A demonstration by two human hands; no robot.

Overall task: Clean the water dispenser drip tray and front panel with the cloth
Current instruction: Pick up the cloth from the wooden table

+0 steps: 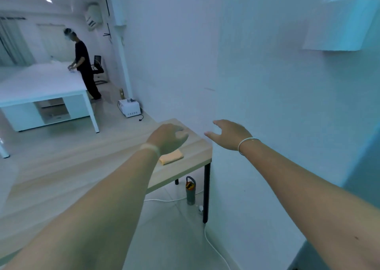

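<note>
A folded orange cloth lies near the right end of a light wooden table. My left hand hovers just above and behind the cloth, fingers loosely curled, holding nothing. In the air to the right of the table, my right hand is stretched forward in front of the white wall with its fingers spread and empty. No water dispenser, drip tray or front panel shows in this view.
A grey bottle stands on the floor under the table beside its black leg, with a white cable trailing nearby. A white box device sits by the wall. A person works at a large white table.
</note>
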